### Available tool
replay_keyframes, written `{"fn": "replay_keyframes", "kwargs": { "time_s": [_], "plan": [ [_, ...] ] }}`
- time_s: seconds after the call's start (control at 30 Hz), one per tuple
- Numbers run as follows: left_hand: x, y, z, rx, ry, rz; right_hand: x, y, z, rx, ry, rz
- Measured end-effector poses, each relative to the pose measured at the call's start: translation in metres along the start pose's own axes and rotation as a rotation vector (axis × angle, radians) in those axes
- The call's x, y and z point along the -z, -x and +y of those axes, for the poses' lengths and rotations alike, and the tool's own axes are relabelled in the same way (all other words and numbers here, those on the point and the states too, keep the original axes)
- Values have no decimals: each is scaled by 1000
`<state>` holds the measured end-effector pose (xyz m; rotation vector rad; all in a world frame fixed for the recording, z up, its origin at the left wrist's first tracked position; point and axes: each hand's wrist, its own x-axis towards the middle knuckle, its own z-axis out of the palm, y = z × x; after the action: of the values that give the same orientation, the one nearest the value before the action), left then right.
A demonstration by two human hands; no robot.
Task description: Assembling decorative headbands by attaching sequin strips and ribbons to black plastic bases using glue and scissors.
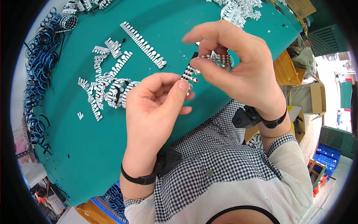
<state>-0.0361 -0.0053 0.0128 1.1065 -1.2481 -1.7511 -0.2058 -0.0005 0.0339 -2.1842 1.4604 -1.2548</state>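
Observation:
A short rhinestone strip [189,73] with a black backing is held above the green table. My left hand [153,106] is closed, its thumb and fingers pinching the strip's lower end. At the upper end, the thumb of my right hand [248,61] presses on the strip. A silvery run of rhinestones [220,59] lies among my right hand's curled fingers, while its index finger stretches out above. Whether this run joins the strip is hidden by the thumb. Beyond my hands lies a longer, straight rhinestone strip [143,45].
Left of my hands is a loose heap of rhinestone strips [102,84] on the green table [74,138]. Many blue-black curled bands [41,71] line the table's left edge. More rhinestone pieces [240,11] are piled at the far side. Cardboard boxes [317,98] stand at the right.

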Motion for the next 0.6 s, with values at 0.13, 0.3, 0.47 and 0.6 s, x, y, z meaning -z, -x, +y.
{"fn": "replay_keyframes", "kwargs": {
  "time_s": [0.13, 0.3, 0.47, 0.6],
  "plan": [
    [-2, -3, -5, -81, -40, 19, 4, 1, -2, -13, 30, 3],
    [0, -10, -14, -206, 23, 110, 2, 12, -27, 185, 208, -3],
    [7, -16, -15, -236, 108, 103, -25, 47, -37, 167, 104, -140],
    [15, -17, -16, -206, 222, 73, -21, 56, -23, 212, 39, -255]
  ]
}}
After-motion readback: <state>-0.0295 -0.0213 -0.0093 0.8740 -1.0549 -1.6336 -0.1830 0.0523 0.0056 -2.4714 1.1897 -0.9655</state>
